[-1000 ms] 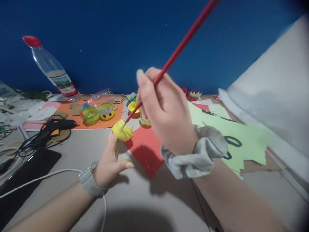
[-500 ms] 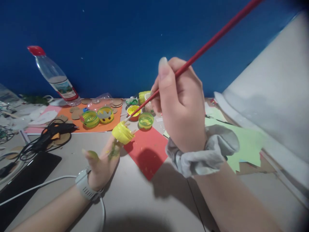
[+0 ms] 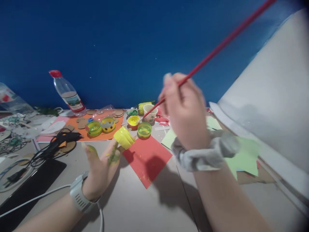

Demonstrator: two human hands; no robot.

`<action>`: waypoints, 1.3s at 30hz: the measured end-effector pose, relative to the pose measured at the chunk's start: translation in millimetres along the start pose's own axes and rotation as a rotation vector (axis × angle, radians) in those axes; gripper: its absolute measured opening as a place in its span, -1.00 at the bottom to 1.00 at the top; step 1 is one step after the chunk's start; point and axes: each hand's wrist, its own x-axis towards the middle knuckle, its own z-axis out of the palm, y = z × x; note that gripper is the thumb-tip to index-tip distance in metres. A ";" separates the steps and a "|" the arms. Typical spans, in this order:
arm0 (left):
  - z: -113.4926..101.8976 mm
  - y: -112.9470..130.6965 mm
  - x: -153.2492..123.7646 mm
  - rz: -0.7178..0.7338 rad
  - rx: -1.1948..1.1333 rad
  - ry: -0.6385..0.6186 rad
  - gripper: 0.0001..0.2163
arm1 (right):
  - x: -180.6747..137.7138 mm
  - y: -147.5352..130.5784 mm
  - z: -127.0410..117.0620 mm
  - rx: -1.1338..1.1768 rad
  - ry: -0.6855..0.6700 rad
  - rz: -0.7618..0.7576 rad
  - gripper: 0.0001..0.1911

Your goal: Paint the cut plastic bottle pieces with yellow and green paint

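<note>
My right hand (image 3: pixel 185 109) pinches a long red-handled paintbrush (image 3: pixel 207 59), tilted down to the left. Its pale tip is at the right side of a small cup of yellow paint (image 3: pixel 133 121); I cannot tell whether it touches the paint. My left hand (image 3: pixel 102 167) bears a yellow-painted ring (image 3: pixel 124 138), like a short piece of plastic bottle, on its fingers. The thumb stands away from it, and green and yellow paint stains the skin. The fingertips are mostly hidden by the ring. A green-and-yellow clear ring (image 3: pixel 144 130) stands just right of the paint cup.
Red paper (image 3: pixel 147 158) lies between my hands. Two decorated rings (image 3: pixel 101 126) sit on orange paper at the left. A red-capped bottle (image 3: pixel 70 96) leans near the blue wall. Black cables (image 3: pixel 56 145), a black device (image 3: pixel 36 183) and green paper (image 3: pixel 246 151) flank the hands.
The brush tip has left the yellow ring and moved right to the paint cup, as my right hand shifted. My left hand still holds the ring. The view has tilted slightly.
</note>
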 end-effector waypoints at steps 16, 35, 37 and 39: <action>43.6 31.3 16.4 -0.111 -0.239 -0.014 -0.02 | 6.8 -24.4 -30.0 0.029 0.072 0.095 -0.67; 50.7 61.3 27.4 -0.240 -0.716 0.005 -0.17 | 4.3 -36.5 -34.8 -0.153 0.150 -0.055 -0.71; 48.9 61.0 25.4 -0.214 -0.738 -0.016 -0.17 | 3.5 -39.4 -32.3 -0.043 0.010 0.022 -0.71; 46.9 60.3 21.9 -0.193 -0.757 -0.026 -0.19 | 3.2 -40.5 -30.5 0.048 -0.072 0.020 -0.74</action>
